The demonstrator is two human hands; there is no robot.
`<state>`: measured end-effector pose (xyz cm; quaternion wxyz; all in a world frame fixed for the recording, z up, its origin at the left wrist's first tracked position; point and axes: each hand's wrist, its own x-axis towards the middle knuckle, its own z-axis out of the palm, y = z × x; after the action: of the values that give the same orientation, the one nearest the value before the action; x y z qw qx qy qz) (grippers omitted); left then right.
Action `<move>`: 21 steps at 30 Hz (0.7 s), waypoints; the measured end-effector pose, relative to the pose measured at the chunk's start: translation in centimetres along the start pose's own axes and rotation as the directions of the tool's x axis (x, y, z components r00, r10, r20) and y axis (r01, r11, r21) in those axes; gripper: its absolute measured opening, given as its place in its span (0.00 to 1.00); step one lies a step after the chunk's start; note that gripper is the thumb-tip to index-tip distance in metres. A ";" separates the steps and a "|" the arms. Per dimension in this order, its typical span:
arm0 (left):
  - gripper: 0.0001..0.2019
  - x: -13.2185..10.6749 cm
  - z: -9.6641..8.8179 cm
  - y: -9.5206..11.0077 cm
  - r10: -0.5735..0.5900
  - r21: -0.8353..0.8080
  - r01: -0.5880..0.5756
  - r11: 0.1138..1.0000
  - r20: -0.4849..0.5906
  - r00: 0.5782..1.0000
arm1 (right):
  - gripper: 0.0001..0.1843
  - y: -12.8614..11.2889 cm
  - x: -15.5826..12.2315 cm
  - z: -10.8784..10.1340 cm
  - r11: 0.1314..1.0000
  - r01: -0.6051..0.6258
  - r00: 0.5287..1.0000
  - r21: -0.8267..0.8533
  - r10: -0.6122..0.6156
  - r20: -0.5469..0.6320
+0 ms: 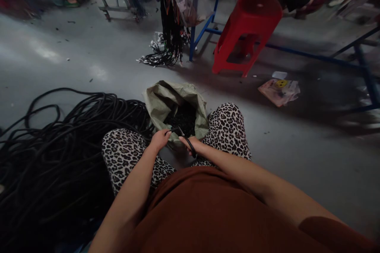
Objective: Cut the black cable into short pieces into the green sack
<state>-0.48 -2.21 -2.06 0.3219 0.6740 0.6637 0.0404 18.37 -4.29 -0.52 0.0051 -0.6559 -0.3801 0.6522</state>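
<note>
Between my knees stands a pale green woven sack (157, 104), its mouth folded open and dark cut pieces (188, 116) inside. My left hand (160, 139) is closed at the sack's near rim, pinching a short black piece of cord (175, 130) that points to the right. Opposite it, my right hand (192, 144) is wrapped round the black-handled scissors (190, 147). Their small metal blades sit close to the cord's end, above the sack's opening. Whether the blades touch the cord I cannot tell.
A big tangle of black cord (68, 126) covers the floor at my left. Ahead are a hanging bundle of black cords (170, 39), a blue metal frame (192, 41) and a red plastic stool (249, 19). A printed plastic bag (279, 91) lies right. Other people's legs show beyond.
</note>
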 end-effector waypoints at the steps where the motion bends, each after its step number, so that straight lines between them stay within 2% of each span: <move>1: 0.16 0.1 0.0 -0.1 -0.003 -0.016 0.003 1.000 -0.016 1.000 | 0.26 -0.2 -0.2 -0.1 1.000 -0.007 1.000 0.018 0.007 0.007; 6: 0.17 0.2 -0.2 -0.2 -0.015 -0.089 0.010 0.996 -0.051 0.999 | 0.28 -0.9 -0.8 -0.1 0.995 -0.019 0.998 0.100 0.013 0.057; 11: 0.16 0.0 -0.3 0.2 -0.009 -0.108 0.004 0.994 -0.050 0.999 | 0.29 -0.7 -0.4 0.2 0.999 0.023 0.996 0.035 -0.026 0.091; 21: 0.16 -0.2 -0.5 0.7 0.006 -0.078 -0.007 0.997 -0.017 1.000 | 0.29 -0.8 -0.6 0.2 0.994 0.099 0.992 -0.041 -0.095 0.080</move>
<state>-0.09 -2.19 -1.25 0.3422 0.6627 0.6622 0.0728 17.87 -4.13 0.30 0.0074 -0.6107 -0.4260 0.6674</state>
